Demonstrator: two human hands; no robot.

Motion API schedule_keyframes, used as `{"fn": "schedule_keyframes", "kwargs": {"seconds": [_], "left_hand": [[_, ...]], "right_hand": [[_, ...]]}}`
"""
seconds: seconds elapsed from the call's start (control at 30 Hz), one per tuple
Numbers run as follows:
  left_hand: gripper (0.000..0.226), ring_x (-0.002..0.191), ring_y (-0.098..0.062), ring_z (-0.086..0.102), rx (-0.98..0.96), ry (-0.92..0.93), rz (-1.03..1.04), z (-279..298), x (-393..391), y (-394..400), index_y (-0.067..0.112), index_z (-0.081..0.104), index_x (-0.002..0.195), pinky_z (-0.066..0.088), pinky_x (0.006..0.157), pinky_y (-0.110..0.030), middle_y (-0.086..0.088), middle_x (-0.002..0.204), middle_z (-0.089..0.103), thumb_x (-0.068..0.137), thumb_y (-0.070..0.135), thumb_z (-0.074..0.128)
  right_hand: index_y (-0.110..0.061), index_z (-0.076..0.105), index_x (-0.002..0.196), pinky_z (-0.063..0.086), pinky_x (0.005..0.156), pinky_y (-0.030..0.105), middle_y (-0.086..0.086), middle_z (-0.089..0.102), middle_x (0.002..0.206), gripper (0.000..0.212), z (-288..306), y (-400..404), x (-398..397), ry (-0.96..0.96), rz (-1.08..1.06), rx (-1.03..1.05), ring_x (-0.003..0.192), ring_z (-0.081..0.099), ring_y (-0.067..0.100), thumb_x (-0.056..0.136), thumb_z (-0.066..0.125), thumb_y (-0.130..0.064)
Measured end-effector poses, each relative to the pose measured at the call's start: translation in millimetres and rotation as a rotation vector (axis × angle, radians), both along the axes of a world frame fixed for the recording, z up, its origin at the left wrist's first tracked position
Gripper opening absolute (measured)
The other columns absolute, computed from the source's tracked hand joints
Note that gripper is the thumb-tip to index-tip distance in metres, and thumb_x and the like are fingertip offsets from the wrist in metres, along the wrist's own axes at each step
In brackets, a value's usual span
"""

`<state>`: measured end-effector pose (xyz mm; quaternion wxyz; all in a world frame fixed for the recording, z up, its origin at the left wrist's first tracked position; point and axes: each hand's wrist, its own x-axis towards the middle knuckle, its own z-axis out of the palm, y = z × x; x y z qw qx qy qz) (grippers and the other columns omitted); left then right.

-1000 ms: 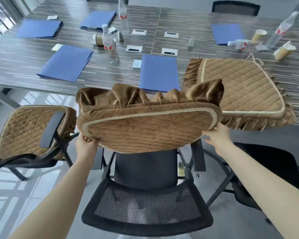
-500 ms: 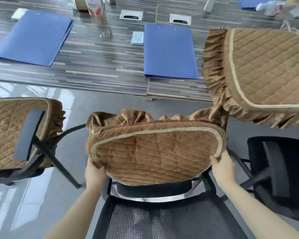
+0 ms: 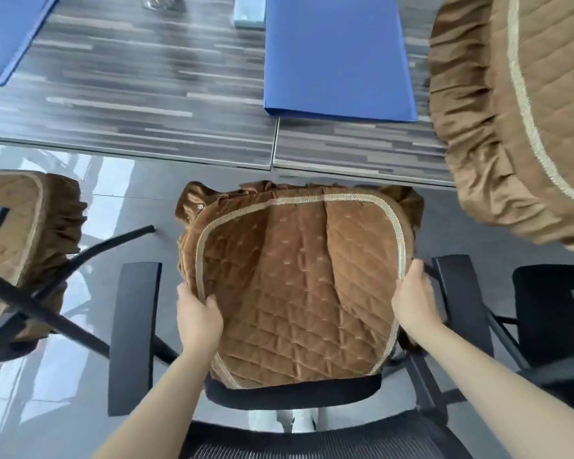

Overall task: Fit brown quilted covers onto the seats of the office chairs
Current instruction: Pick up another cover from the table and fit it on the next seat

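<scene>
Cover point(image 3: 299, 286) is lying on the seat point(image 3: 292, 394) of the middle office chair, quilted face up, ruffled skirt bunched along the far edge toward the desk point(image 3: 130, 104). Left hand point(image 3: 198, 321) is closed on the left side hem, thumb on top, fingers tucked under; right hand point(image 3: 415, 301) is closed on the right side hem the same way, just inside the right armrest point(image 3: 461, 299). Both hands sit about level at mid-depth of the cover, one per side, neither clearly nearer. Key relation: the cover runs front-to-back away from the person, far edge looks hooked over the seat front, near edge stops short and a black strip of seat shows bare beneath it next to the backrest point(image 3: 312, 448). So the remaining travel is toward the body and down, my read. Side skirts look not yet tucked; can't tell under the fabric. Neighbour chair on the left point(image 3: 17, 226) already wears a cover; a spare cover point(image 3: 524, 111) lies on the desk at right.
</scene>
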<state>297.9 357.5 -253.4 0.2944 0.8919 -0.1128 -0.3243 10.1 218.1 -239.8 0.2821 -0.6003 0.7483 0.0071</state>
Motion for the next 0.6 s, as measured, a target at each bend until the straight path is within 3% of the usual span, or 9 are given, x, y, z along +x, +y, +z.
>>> {"fn": "schedule_keyframes", "kwargs": {"seconds": [0.13,0.2,0.27,0.33,0.4,0.47,0.53,0.6], "left_hand": [[0.039,0.112,-0.028,0.054,-0.019,-0.008,0.059,-16.5,17.1,-15.3,0.012,0.043,0.135,0.044,0.094,-0.042,-0.004,0.12,0.055,0.096,0.016,0.05],[0.039,0.11,-0.024,0.057,-0.054,-0.016,0.053,-29.6,20.7,-17.3,0.014,0.049,0.133,0.046,0.097,-0.043,-0.002,0.121,0.058,0.094,0.014,0.052],[0.026,0.095,-0.023,0.064,-0.107,-0.036,0.068,-37.4,22.3,-11.4,0.018,0.059,0.114,0.052,0.084,-0.039,-0.006,0.111,0.063,0.089,0.012,0.055],[0.018,0.082,-0.017,0.063,-0.126,-0.089,0.085,-48.4,22.6,-4.6,0.019,0.059,0.102,0.048,0.068,-0.031,-0.01,0.106,0.062,0.085,0.014,0.057],[0.023,0.087,-0.024,0.061,-0.017,-0.14,0.06,-62.3,26.2,-2.6,0.017,0.057,0.108,0.048,0.069,-0.034,-0.012,0.116,0.056,0.085,0.02,0.058],[0.051,0.11,-0.037,0.054,0.235,-0.085,0.027,-80.5,34.2,-1.3,0.01,0.045,0.135,0.046,0.088,-0.048,-0.016,0.135,0.041,0.089,0.023,0.061],[0.07,0.127,-0.044,0.043,0.428,0.016,-0.028,-96.4,40.0,2.0,0.007,0.028,0.149,0.037,0.101,-0.051,-0.021,0.147,0.031,0.091,0.023,0.063],[0.067,0.128,-0.045,0.044,0.467,0.085,-0.118,-110.2,42.2,7.5,0.007,0.028,0.148,0.038,0.102,-0.051,-0.023,0.144,0.039,0.091,0.021,0.06]], "right_hand": [[-0.012,0.022,0.144,0.041,0.072,0.039,0.027,0.051,0.122,0.052,-26.1,-41.8,3.7,0.039,0.056,0.022,0.097,0.055,0.039,0.096,0.039,-0.004],[-0.015,0.017,0.149,0.042,0.086,0.044,0.025,0.045,0.134,0.056,-41.4,-58.4,7.9,0.045,0.058,0.042,0.115,0.05,0.043,0.097,0.038,-0.008],[-0.017,0.018,0.149,0.039,0.098,0.051,0.022,0.045,0.138,0.057,-53.5,-70.7,12.7,0.077,0.075,0.075,0.123,0.046,0.043,0.096,0.038,-0.013],[-0.016,0.023,0.145,0.04,0.099,0.057,0.022,0.051,0.131,0.053,-69.8,-79.3,16.5,0.108,0.096,0.072,0.12,0.048,0.042,0.095,0.04,-0.016],[-0.014,0.025,0.143,0.041,0.098,0.058,0.024,0.053,0.127,0.05,-86.9,-82.9,18.1,0.086,0.125,0.026,0.115,0.05,0.044,0.096,0.04,-0.018],[-0.015,0.023,0.148,0.041,0.1,0.053,0.023,0.051,0.133,0.055,-101.3,-81.1,16.4,0.058,0.152,0.018,0.119,0.05,0.044,0.097,0.042,-0.018],[-0.016,0.02,0.151,0.039,0.101,0.05,0.022,0.047,0.138,0.062,-112.5,-74.1,10.8,0.044,0.127,0.062,0.124,0.047,0.042,0.096,0.047,-0.02],[-0.013,0.019,0.151,0.038,0.102,0.048,0.021,0.043,0.141,0.064,-120.7,-61.5,6.0,0.039,0.06,0.132,0.128,0.044,0.041,0.095,0.05,-0.02]]}}
